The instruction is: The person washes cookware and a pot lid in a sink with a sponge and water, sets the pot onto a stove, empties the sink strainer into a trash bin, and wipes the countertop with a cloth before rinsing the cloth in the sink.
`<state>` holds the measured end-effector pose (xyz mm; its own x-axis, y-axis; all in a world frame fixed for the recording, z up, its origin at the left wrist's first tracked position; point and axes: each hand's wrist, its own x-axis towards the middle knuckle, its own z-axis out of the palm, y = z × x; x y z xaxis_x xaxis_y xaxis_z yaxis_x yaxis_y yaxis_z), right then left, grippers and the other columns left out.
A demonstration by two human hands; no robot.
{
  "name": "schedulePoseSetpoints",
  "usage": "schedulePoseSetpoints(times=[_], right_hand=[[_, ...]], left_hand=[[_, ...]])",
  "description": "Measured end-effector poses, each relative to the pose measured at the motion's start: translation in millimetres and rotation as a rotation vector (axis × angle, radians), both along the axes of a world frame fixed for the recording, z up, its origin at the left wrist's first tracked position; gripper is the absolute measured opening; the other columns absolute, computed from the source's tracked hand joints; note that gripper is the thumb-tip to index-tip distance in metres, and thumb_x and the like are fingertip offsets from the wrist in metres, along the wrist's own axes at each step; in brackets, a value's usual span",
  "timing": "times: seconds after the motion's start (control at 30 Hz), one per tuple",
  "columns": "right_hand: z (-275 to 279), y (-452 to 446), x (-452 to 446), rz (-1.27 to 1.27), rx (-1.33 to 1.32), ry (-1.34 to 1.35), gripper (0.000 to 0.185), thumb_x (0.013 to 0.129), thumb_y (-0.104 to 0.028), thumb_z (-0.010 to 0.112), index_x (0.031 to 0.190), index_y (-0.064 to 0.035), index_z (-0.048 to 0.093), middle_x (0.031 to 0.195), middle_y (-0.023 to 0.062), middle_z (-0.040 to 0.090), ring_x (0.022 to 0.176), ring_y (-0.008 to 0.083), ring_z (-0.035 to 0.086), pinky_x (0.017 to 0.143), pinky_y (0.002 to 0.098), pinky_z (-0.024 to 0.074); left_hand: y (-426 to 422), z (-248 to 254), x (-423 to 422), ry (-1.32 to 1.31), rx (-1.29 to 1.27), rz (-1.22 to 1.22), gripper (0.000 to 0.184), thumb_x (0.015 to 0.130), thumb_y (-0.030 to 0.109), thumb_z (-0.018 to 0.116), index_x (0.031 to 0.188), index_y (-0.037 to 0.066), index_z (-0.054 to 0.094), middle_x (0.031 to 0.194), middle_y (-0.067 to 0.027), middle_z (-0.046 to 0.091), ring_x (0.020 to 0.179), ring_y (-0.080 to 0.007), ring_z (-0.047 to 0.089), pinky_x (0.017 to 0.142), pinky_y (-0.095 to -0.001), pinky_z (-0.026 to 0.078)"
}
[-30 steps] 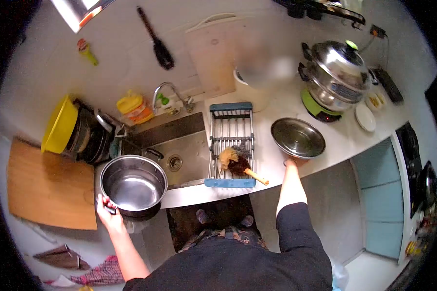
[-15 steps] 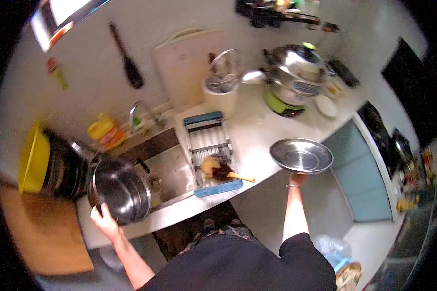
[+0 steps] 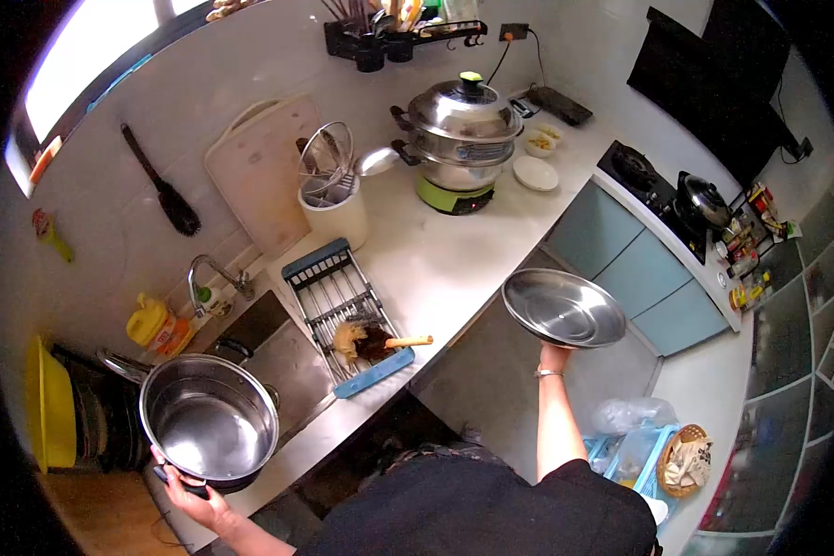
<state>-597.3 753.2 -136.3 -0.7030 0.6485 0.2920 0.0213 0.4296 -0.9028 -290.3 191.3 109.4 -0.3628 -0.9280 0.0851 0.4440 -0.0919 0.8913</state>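
Observation:
At the lower left, my left hand (image 3: 195, 500) is closed on the black side handle of a deep stainless steel pot (image 3: 208, 417). The pot is over the left end of the sink (image 3: 292, 347), tilted so its shiny inside faces me. Out to the right, over the floor, my right hand (image 3: 554, 357) holds a round, shallow steel plate (image 3: 565, 306) from below near its edge. Most of those fingers are hidden under the plate. Between my hands, a brush with a wooden handle (image 3: 408, 341) lies on a draining rack (image 3: 343, 306) across the sink.
On the counter stand a steamer (image 3: 463, 130) on a green base, a white utensil holder (image 3: 334, 213) and a small white plate (image 3: 536, 173). A yellow basin (image 3: 54, 408) leans at far left. A stove (image 3: 653, 190) and blue baskets (image 3: 635, 454) are to the right.
My view has swung to the right, bringing the stove and wall shelf further in. The pot and plate are still in my hands; the plate is tilted a little differently.

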Motion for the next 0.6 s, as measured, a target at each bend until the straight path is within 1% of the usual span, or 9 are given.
schedulePoseSetpoints(times=[0.07,0.17,0.2,0.23,0.33,0.4,0.47,0.53,0.6], right_hand=[[18.0,3.5,-3.4,0.047,-0.13,0.095,0.053,0.068,-0.014,0.069,0.115,-0.0003,0.047,0.114,0.0041,0.049,0.097,0.017,0.048,0.087,0.0298,0.0379],[56.5,20.5,-5.3,0.035,-0.203,0.004,0.05,0.071,-0.011,0.067,0.115,-0.001,0.046,0.115,0.0043,0.049,0.1,0.0157,0.046,0.091,0.0292,0.0348],[77.0,25.9,-3.1,0.032,-0.281,0.001,0.049,0.073,-0.011,0.066,0.116,-0.0012,0.045,0.116,0.0045,0.048,0.102,0.0153,0.045,0.092,0.029,0.0339],[74.3,43.8,-8.8,0.058,-0.325,0.097,0.048,0.074,-0.012,0.065,0.117,-0.0012,0.044,0.117,0.0048,0.048,0.102,0.0152,0.045,0.092,0.0292,0.0339],[102.7,100.6,-13.5,0.176,-0.307,0.273,0.047,0.079,-0.017,0.061,0.119,-0.0014,0.042,0.117,0.0059,0.047,0.103,0.016,0.046,0.091,0.0294,0.0341],[125.1,145.5,-12.9,0.26,-0.302,0.312,0.045,0.078,-0.017,0.061,0.117,-0.0008,0.043,0.113,0.0063,0.049,0.1,0.0163,0.047,0.089,0.03,0.0356],[148.2,193.8,-9.1,0.336,-0.289,0.333,0.043,0.078,-0.017,0.06,0.115,-0.0003,0.045,0.109,0.0068,0.051,0.097,0.0166,0.048,0.086,0.0306,0.0371],[174.2,239.7,-3.7,0.42,-0.264,0.334,0.041,0.078,-0.016,0.06,0.113,0.0003,0.046,0.105,0.0073,0.053,0.094,0.017,0.05,0.083,0.0312,0.0386],[204.7,277.7,1.9,0.506,-0.222,0.317,0.04,0.077,-0.016,0.059,0.111,0.0008,0.048,0.101,0.0077,0.055,0.091,0.0173,0.051,0.081,0.0317,0.0401]], left_hand=[[6.7,8.7,10.7,0.082,-0.039,-0.053,0.045,0.086,0.024,0.043,0.127,0.007,0.04,0.124,-0.0063,0.045,0.111,-0.0165,0.043,0.092,-0.0288,0.031],[37.5,25.1,17.9,0.169,-0.22,-0.389,0.046,0.089,0.02,0.037,0.131,0.003,0.031,0.13,-0.0039,0.038,0.112,-0.015,0.04,0.093,-0.0284,0.03],[40.4,12.6,25.4,-0.117,-0.339,0.111,0.044,0.09,0.018,0.035,0.131,0.002,0.031,0.131,-0.0039,0.038,0.112,-0.0145,0.04,0.093,-0.0281,0.03],[48.7,23.5,15.7,0.14,-0.33,-0.288,0.045,0.089,0.012,0.036,0.131,0.001,0.028,0.128,-0.0052,0.04,0.1,-0.0137,0.044,0.085,-0.0257,0.035],[133.9,67.8,-36.8,0.641,-0.099,-0.936,0.054,0.085,0.001,0.041,0.134,-0.001,0.019,0.105,-0.0029,0.051,0.075,-0.011,0.046,0.07,-0.0207,0.04],[188.8,79.0,-78.0,0.707,0.144,-0.884,0.059,0.083,-0.001,0.042,0.135,0.0,0.015,0.083,0.002,0.045,0.067,-0.0069,0.041,0.066,-0.0186,0.038],[252.0,92.8,-128.8,0.651,0.31,-0.706,0.061,0.081,0.0,0.043,0.134,-0.001,0.016,0.079,0.0031,0.042,0.065,-0.0028,0.038,0.063,-0.0171,0.037],[279.4,69.9,-177.0,0.648,0.326,-0.975,0.063,0.079,0.001,0.044,0.134,-0.001,0.015,0.093,-0.0006,0.051,0.068,-0.0028,0.04,0.065,-0.0164,0.038],[324.8,59.9,-228.7,0.608,0.248,-1.234,0.054,0.076,0.0,0.046,0.128,-0.004,0.029,0.101,-0.0044,0.054,0.068,-0.0062,0.046,0.064,-0.0168,0.041]])
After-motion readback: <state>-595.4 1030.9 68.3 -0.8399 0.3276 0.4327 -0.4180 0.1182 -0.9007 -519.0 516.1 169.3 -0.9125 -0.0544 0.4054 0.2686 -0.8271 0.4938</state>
